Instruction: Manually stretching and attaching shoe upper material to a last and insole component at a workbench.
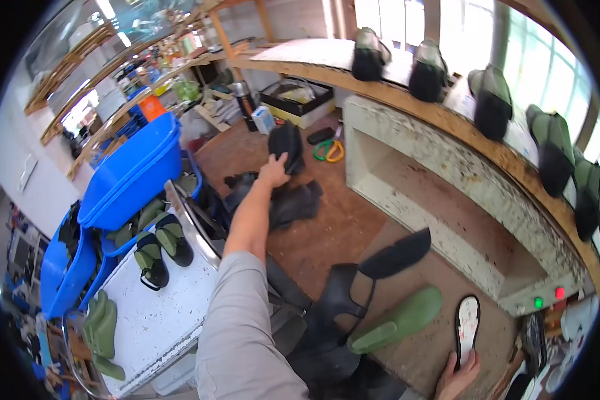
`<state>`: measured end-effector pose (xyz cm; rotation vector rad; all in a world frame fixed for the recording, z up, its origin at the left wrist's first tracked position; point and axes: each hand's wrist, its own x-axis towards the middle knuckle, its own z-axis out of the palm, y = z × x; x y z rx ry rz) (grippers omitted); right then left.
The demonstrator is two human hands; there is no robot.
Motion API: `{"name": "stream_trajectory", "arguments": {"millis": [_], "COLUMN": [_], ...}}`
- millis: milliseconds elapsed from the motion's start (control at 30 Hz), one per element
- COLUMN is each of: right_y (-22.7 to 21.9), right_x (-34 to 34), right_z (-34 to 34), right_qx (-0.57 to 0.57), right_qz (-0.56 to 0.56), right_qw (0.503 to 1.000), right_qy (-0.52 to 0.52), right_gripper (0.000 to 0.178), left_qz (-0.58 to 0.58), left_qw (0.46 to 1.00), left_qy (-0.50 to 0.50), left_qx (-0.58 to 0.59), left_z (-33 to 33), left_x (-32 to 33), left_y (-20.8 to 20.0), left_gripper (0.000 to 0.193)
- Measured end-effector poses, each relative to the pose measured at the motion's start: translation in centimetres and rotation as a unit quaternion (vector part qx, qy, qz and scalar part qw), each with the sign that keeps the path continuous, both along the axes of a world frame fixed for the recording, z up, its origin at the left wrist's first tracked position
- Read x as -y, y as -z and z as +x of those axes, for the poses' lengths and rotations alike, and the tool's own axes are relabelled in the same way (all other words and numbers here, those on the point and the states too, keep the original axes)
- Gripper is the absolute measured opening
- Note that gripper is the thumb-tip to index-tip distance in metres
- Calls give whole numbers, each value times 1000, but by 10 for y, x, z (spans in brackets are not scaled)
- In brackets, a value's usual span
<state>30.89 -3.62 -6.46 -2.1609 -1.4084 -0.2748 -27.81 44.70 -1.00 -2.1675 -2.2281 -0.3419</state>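
Note:
My left hand (275, 171) stretches to the far part of the brown worktop, its fingers closed on the near edge of a black shoe piece (287, 141). Beside that hand lie more loose dark pieces (293, 205). Low on the right, my right hand (457, 379) grips the near end of a shoe sole (469, 313) with a white face and black rim. To its left rests a green shoe last (407, 316). Beyond the last is a black, curved flat piece (397, 254), next to dark sheet material (340, 290) partly hidden by my left arm.
Green-and-black shoes (557, 150) line a wooden shelf (300, 66) above a worn cream box (440, 143). Scissors (329, 151) lie near its left end. At left, a white table (147, 310) holds shoes (175, 240) and green lasts (100, 327), near blue tubs (137, 173).

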Motion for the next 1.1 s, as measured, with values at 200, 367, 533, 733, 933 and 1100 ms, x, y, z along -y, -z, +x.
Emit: {"name": "stream_trajectory", "arguments": {"millis": [200,367,533,733,933,1100], "right_y": [-27,-35,-24,-40,-101,-119], "right_x": [-15,-11,3,-1,-53,-101], "right_z": [-26,-28,-13,-31,-86,-100], "right_qx": [-46,-60,-57,-28,-100,-172], "right_qz": [-9,-13,6,117,108,64], "right_qw": [999,998,998,991,962,928], "right_qy": [21,31,35,60,-229,-323], "right_gripper": [51,50,51,52,36,36], "left_qz": [71,29,-54,2,148,300], "left_qw": [992,984,998,1000,976,943], "left_qy": [72,141,7,-5,109,143], "left_qx": [-71,-102,-21,-24,-112,7], "left_z": [23,65,99,84,106,135], "left_x": [29,65,71,82,109,166], "left_y": [-8,-18,5,5,-9,-33], "left_gripper": [57,59,83,78,55,43]}}
